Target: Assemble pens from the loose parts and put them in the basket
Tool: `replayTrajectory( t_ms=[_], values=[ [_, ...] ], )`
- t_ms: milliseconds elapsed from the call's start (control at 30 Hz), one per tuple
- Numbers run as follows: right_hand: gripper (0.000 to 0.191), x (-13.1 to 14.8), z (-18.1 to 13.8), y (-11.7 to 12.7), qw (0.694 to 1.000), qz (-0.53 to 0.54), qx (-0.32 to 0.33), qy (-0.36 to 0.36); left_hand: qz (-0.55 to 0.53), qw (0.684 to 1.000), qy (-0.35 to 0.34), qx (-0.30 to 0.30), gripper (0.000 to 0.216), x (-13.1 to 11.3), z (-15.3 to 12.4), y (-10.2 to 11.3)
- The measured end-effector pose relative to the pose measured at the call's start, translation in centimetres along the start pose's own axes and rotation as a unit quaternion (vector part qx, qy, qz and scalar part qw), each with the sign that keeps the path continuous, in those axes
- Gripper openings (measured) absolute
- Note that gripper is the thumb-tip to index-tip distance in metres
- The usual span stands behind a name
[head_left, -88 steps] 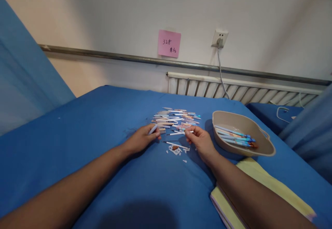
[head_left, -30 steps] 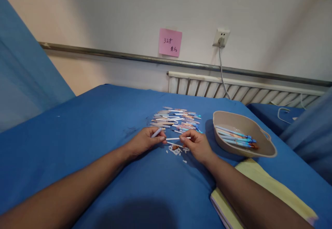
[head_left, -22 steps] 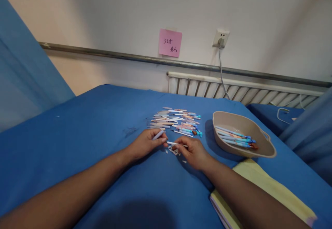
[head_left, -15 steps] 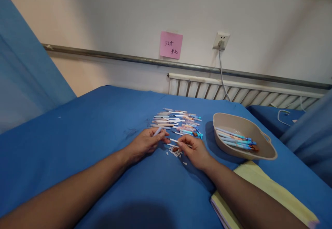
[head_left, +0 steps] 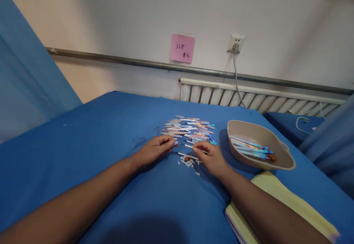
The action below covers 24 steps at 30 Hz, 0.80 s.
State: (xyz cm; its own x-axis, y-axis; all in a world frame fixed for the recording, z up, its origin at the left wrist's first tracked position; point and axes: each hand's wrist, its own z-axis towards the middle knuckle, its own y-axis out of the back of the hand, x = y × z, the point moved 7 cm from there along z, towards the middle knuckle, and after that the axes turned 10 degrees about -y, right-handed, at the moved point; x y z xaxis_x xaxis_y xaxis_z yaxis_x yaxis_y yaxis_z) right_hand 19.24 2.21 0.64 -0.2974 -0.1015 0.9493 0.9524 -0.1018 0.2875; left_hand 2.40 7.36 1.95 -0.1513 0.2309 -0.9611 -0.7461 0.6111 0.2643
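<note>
My left hand [head_left: 153, 150] rests on the blue sheet with its fingers closed round a pale pen barrel [head_left: 175, 142], whose end shows at the fingertips. My right hand [head_left: 209, 155] pinches a thin white refill [head_left: 188, 146] that points left toward the barrel's end. A second white refill [head_left: 187, 156] lies on the sheet just below, beside small white bits and a brown piece [head_left: 187, 159]. Behind both hands lies a pile of pen parts [head_left: 189, 127].
A beige tray [head_left: 279, 161] holding several blue pens [head_left: 251, 148] sits right of my right hand. A yellow folder [head_left: 287, 199] lies under my right forearm. A radiator [head_left: 249, 96], a wall socket with cable [head_left: 235, 43] and a pink note [head_left: 181, 48] are on the far wall.
My right hand picked up a thin refill and moved left toward my left hand. The refill's tip now points at the barrel in my left hand. The tray and pile stayed put.
</note>
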Motion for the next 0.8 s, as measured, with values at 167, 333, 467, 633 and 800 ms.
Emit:
replayTrajectory(
  t_ms=[167, 333, 467, 633, 800],
  values=[
    [0.016, 0.17, -0.01, 0.0, 1.0, -0.017, 0.001, 0.014, 0.043, 0.999, -0.015, 0.005, 0.033, -0.4, -0.03, -0.1],
    [0.015, 0.3, -0.04, -0.01, 1.0, -0.021, 0.007, 0.017, 0.054, 0.998, -0.036, 0.014, 0.027, -0.4, 0.0, -0.16],
    [0.015, 0.51, -0.06, 0.12, 0.999, -0.036, 0.002, 0.026, 0.07, 0.996, -0.048, 0.006, 0.025, -0.46, 0.03, 0.09],
    [0.017, 0.29, 0.08, 0.21, 1.0, -0.024, 0.003, 0.019, 0.057, 0.998, -0.037, -0.008, 0.027, -0.27, 0.01, 0.33],
    [0.015, 0.02, 0.13, 0.16, 0.999, -0.03, 0.0, 0.016, 0.045, 0.998, -0.033, -0.021, 0.029, -0.18, 0.04, 0.5]
  ],
)
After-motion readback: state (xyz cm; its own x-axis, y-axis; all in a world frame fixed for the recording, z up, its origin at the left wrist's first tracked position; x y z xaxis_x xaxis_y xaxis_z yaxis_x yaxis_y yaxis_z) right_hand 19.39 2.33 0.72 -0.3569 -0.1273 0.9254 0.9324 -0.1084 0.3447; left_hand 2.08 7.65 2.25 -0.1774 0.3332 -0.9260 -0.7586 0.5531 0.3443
